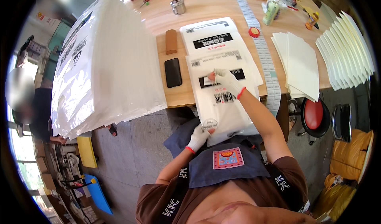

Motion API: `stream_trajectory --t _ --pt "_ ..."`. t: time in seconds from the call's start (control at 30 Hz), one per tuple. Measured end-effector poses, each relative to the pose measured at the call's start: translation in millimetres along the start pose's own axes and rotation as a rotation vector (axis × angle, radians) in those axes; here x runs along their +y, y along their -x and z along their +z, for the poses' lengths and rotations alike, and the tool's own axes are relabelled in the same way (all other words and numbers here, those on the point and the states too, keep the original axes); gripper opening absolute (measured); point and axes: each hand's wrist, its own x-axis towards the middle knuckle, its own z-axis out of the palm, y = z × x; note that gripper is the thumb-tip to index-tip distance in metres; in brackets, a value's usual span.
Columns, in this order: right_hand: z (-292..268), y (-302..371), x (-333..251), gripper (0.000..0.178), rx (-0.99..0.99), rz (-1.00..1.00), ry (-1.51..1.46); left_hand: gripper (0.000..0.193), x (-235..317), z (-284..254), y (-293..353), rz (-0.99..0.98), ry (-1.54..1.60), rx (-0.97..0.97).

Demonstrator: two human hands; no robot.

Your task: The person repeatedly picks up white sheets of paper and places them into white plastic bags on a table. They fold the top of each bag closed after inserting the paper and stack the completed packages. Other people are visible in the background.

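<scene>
A pack of sketch paper (222, 118) in a clear plastic sleeve lies before me, its near end reaching past the table edge toward my lap. My left hand (199, 137), in a white fingerless-tipped glove with a red cuff, grips the pack's near left corner, thumb on top. My right hand (227, 81), gloved the same way, rests on the pack's black printed bar with its fingers bunched. A small white patch, perhaps a label, shows at those fingertips; whether they pinch it is unclear. More sketch paper packs (208, 27) lie beneath and beyond.
A tall stack of plastic-sleeved packs (119, 65) stands at left. Nearby lie a black phone (173, 72) and brown case (171, 41); a metal cup (177, 6) stands farther back. A label strip (264, 51), red tape roll (254, 32), green bottle (271, 12) and cream sheets (295, 65) are at right.
</scene>
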Motion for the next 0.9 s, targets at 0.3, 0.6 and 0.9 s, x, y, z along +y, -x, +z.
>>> stream_trajectory --t 0.3,0.6,0.9 --pt "34 -87 -12 0.027 0.131 0.145 0.725 0.042 -38 -11 10 -0.095 -0.057 -0.064" --pt "34 -95 11 0.027 0.251 -0.040 0.984 0.043 -41 -15 8 -0.095 -0.024 -0.092" --pt "22 -92 22 0.028 0.333 -0.230 0.568 0.043 -45 -16 11 -0.054 -0.011 -0.087"
